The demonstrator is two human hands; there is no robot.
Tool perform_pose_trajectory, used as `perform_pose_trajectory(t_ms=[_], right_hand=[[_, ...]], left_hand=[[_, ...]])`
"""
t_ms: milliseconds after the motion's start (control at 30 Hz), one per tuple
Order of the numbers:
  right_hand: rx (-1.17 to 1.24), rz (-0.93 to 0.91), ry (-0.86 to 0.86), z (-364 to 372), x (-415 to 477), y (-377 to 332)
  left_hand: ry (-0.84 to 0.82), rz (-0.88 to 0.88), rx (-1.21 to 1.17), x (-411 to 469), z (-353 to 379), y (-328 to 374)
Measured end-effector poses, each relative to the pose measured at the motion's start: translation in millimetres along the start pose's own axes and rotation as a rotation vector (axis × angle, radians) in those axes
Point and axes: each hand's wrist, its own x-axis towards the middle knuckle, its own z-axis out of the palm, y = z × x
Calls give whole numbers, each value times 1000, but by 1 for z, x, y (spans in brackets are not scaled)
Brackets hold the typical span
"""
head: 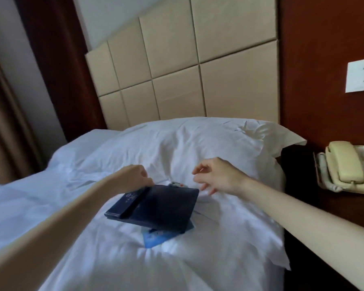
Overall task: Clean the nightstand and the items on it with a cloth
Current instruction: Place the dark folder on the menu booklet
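Note:
A dark blue tray-like holder lies on the white pillow of the bed, with a dark remote-like bar across its left part. My left hand grips its upper left edge. A blue card sticks out from under its near edge, and a small grey item peeks out behind it. My right hand hovers just right of the holder with fingers spread and nothing in it. The dark wooden nightstand stands at the right with a beige telephone on it. No cloth is in view.
A padded beige headboard rises behind the pillow. A white wall socket sits on the red-brown wall panel above the nightstand. Brown curtains hang at the left. White sheets cover the bed.

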Motion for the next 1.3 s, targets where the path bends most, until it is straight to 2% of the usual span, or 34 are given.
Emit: perform_pose_trajectory(t_ms=[133, 233, 333, 467, 600, 733, 867, 1000, 1200, 1300], right_hand=[[-270, 31, -38, 24, 9, 3], [-317, 47, -75, 32, 11, 9], [-227, 19, -37, 35, 11, 13], [56, -20, 29, 33, 8, 13], [82, -112, 221, 17, 6, 9], [238, -171, 433, -17, -5, 14], [331, -189, 488, -70, -21, 23], [311, -182, 526, -126, -48, 45], [283, -22, 711, -204, -99, 91], [281, 77, 794, -244, -133, 113]], left_hand=[[-93, -155, -17, 6, 14, -21], [-71, -157, -111, 9, 18, -26], [-21, -141, -108, 12, 16, -25], [39, -119, -93, 12, 9, -19], [86, -29, -210, 11, -3, 1], [134, 119, -428, 10, -22, 45], [131, 241, -635, 5, -32, 99], [107, 333, -733, 5, -21, 161], [-27, 511, -943, 4, 24, 267], [-18, 518, -1001, 5, 50, 322]])
